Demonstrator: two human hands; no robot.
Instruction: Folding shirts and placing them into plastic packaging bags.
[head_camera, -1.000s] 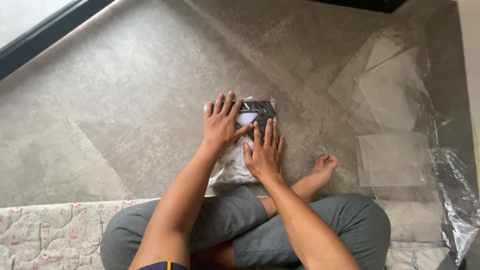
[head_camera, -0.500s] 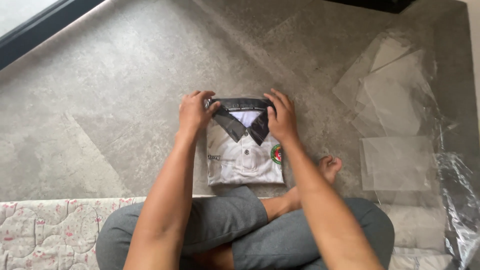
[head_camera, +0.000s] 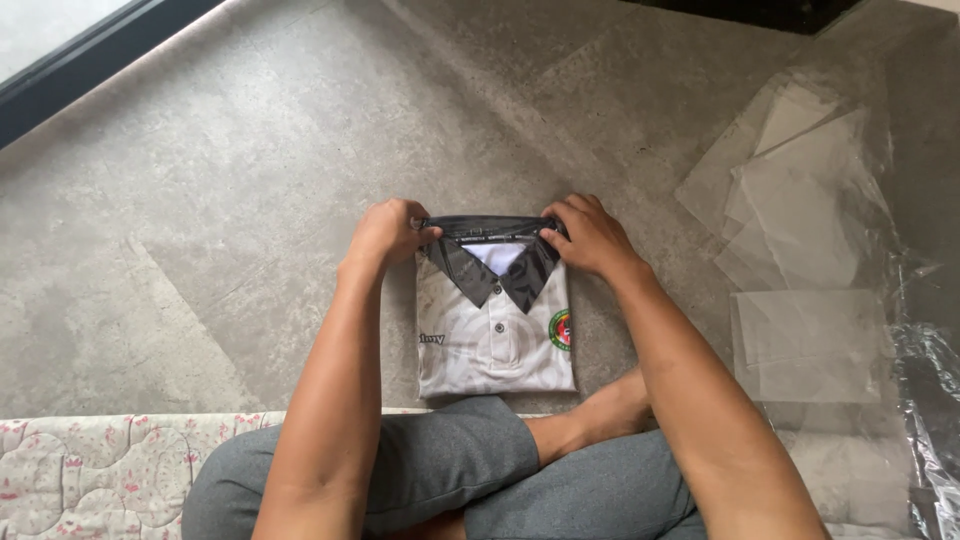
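Note:
A folded white polo shirt (head_camera: 497, 335) with a dark grey collar lies flat on the grey stone floor in front of my crossed legs. It has a small round badge on its right chest and a buttoned placket. My left hand (head_camera: 388, 230) pinches the left end of the collar at the shirt's top edge. My right hand (head_camera: 591, 234) grips the right end of the collar. Both hands rest on the floor at the shirt's upper corners.
Several clear plastic bags (head_camera: 800, 210) lie spread on the floor to the right, with crumpled plastic (head_camera: 930, 400) further right. A quilted floral mat (head_camera: 110, 470) lies under me at the lower left. A dark window frame (head_camera: 90, 70) runs across the upper left.
Both hands went from pressing flat on the middle of the shirt to its top corners, where they now hold the collar ends. The shirt front is uncovered.

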